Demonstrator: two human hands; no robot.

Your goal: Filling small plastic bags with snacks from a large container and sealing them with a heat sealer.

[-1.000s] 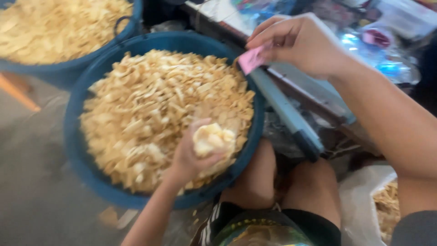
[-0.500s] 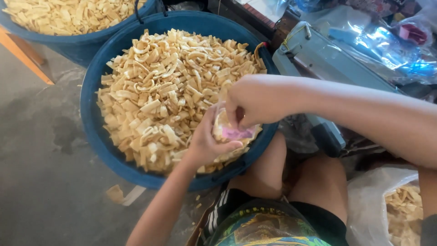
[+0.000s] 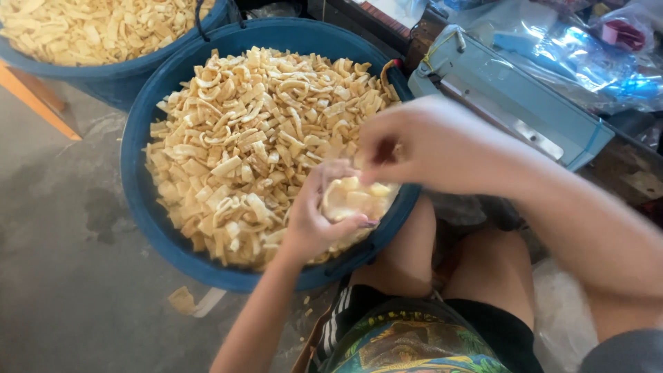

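My left hand (image 3: pixel 314 221) grips a small clear bag of pale yellow chips (image 3: pixel 356 199) over the near rim of a big blue tub (image 3: pixel 138 200). The tub is heaped with the same curled chips (image 3: pixel 248 138). My right hand (image 3: pixel 407 141) is just above the bag, its fingers pinched at the bag's top edge. The motion blurs it, and no pink slip shows at this moment.
A second blue tub of chips (image 3: pixel 103 76) stands at the upper left. A light blue sealing machine (image 3: pixel 511 97) lies to the right on a bench, with shiny plastic packets (image 3: pixel 594 55) behind it. My bare knees (image 3: pixel 442 269) are below, on a grey concrete floor (image 3: pixel 62 276).
My right hand brought a pink slip from the sealer down to the bag in my left hand. The slip showed on the bag half a second ago and is now out of sight.
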